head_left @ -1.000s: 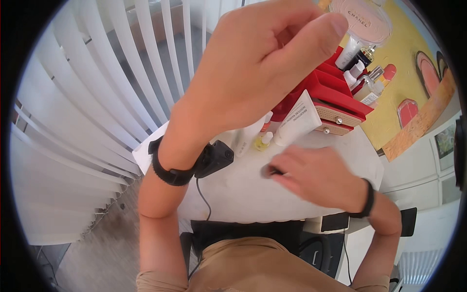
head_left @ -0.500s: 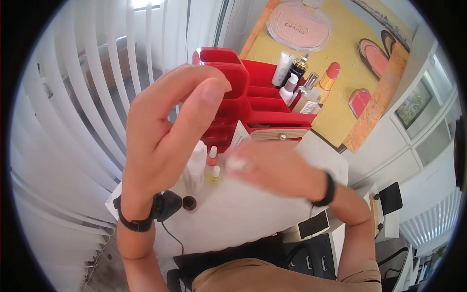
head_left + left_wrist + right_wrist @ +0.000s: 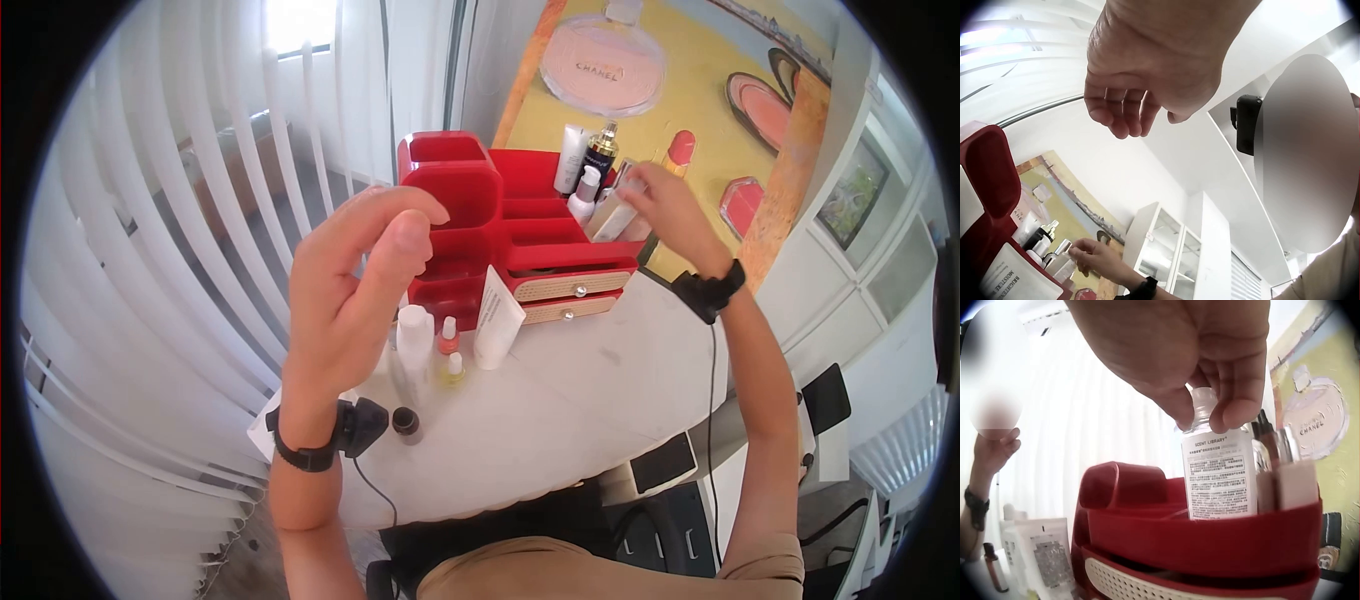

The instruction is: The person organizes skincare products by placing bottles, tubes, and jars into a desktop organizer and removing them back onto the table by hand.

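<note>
My right hand (image 3: 665, 210) is at the right side of a red organizer (image 3: 545, 232). Its thumb and fingers pinch the neck of a clear perfume bottle (image 3: 1219, 469), labelled Scent Library, whose base is hidden behind the organizer's red wall. My left hand (image 3: 350, 290) is raised at the left, above the table, with fingers loosely bent and nothing in it. Under it on the table (image 3: 590, 390) stand a white bottle (image 3: 413, 345), a coral nail polish bottle (image 3: 449, 338), a yellow one (image 3: 455, 370) and a small dark bottle (image 3: 405, 421).
A white cream tube (image 3: 497, 325) stands before the organizer. Behind my right hand are a white tube (image 3: 571, 158), a black bottle with gold top (image 3: 600, 155) and a white pump bottle (image 3: 583, 195). A painting (image 3: 700, 100) is behind; vertical blinds (image 3: 150, 250) hang left.
My right hand has left the table, where a small dark bottle was at its fingers, and moved up to the perfume bottle in the organizer. My left hand stays raised; the head view has shifted.
</note>
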A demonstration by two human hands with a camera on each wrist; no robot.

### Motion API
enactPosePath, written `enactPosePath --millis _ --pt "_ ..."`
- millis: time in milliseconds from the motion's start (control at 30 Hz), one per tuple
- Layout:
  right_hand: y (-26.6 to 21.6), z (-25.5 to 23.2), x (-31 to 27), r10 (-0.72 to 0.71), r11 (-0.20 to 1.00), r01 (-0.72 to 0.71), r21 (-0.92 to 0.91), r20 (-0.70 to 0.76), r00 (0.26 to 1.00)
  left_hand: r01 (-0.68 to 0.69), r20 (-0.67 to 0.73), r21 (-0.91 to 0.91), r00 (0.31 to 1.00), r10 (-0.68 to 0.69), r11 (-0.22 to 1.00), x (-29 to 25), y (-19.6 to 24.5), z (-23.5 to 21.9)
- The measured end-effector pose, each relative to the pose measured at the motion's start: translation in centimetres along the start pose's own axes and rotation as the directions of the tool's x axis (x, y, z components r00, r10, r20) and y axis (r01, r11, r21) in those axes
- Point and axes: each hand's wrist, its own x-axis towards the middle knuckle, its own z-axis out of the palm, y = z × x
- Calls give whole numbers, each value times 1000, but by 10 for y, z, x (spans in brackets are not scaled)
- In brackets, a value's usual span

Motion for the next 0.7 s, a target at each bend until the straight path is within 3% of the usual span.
enactPosePath --millis 67,100,133,167,200,233,267,300,367,433,500,600,700 --pt "-29 -19 -7 -17 991 37 125 -154 988 -35 -20 15 999 35 999 0 0 1" --pt "-42 -30 -10 -62 996 72 52 -170 983 -2 -31 32 1000 3 999 1 -2 1" --pt "-55 -41 -16 -105 994 104 -15 -179 978 -69 -33 29 997 70 997 3 -4 1" --pt "-74 -51 -25 -67 996 74 55 -111 992 -136 -30 27 990 137 990 4 -6 2" --pt "-89 -57 -37 -37 992 42 116 -45 998 -105 -36 45 994 106 993 3 -6 3" --pt "-102 -55 -49 -44 989 47 137 -24 999 -122 -12 63 992 123 991 3 -4 5" --pt "-116 -52 -61 -116 976 95 197 93 989 -143 12 77 990 143 987 2 -3 6" --pt "-129 -47 -72 -189 957 136 255 197 962 -131 8 85 991 131 988 2 -4 7" --pt "-143 -15 -93 -365 915 292 278 263 893 -131 6 59 991 131 990 2 -3 9" --pt "-155 25 -104 -559 824 475 310 304 772 -137 11 75 991 137 988 1 -6 8" --pt "-168 55 -109 -582 812 475 339 397 710 -147 25 90 989 145 985 3 -6 8" --pt "-179 87 -106 -573 819 445 363 460 678 -141 32 117 990 138 983 3 -5 8" --pt "-181 94 -106 -607 789 452 416 412 679 -161 33 86 987 159 983 5 -6 8"
